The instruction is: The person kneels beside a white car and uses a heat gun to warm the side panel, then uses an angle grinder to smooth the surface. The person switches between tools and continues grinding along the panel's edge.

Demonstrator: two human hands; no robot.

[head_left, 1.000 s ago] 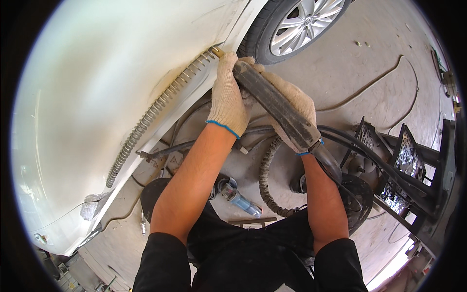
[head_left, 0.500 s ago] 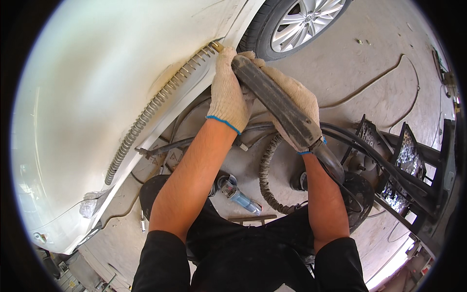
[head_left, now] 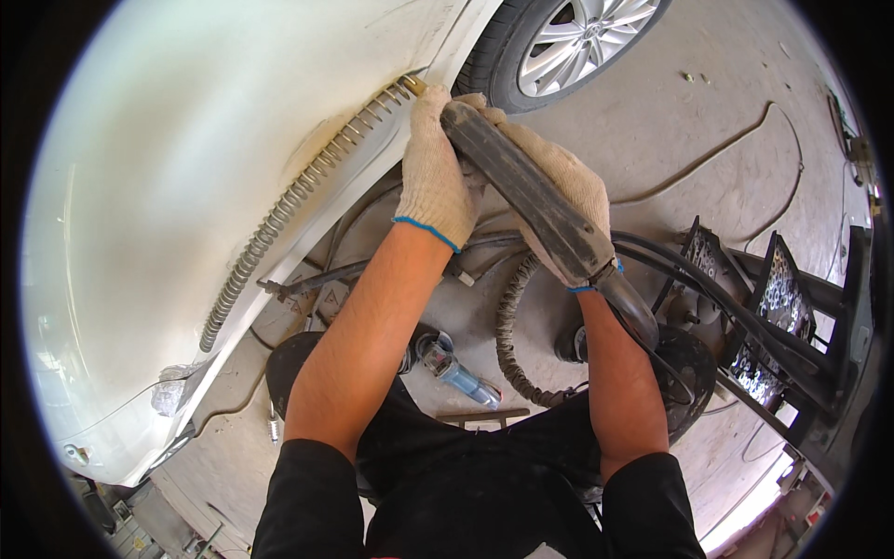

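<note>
A: Grip first. Our right hand [head_left: 559,186], in a knit work glove, is wrapped tight around the long dark tool handle [head_left: 531,200], fingers closed over its upper end.

B: And our left hand [head_left: 433,172], gloved the same, is pressed against the tool's nose from the other side, fingers curled shut there. We judge it is steadying the tip, since the handle runs back at a slant and the right hand alone would let it wander.

A: Where the tip sits: right at the lower edge of the white car panel [head_left: 205,168], at the top end of the row of wavy wire [head_left: 298,196] that runs along that edge. The contact point itself is hidden under the gloves.

B: From the rear of the handle a thick black cable [head_left: 708,289] runs off to our right, toward a dark metal stand [head_left: 801,335].

A: Outward again: the wheel [head_left: 568,47] with a silver rim stands just past our hands. On the concrete floor [head_left: 726,121] between our knees lies a small blue-bodied hand tool [head_left: 456,368], next to a ribbed grey hose [head_left: 507,345].

B: Packages, labels, signs: none we can make out. A crumpled bit of clear wrap [head_left: 168,391] clings near the panel's lower corner, unmarked as far as we can tell.
</note>
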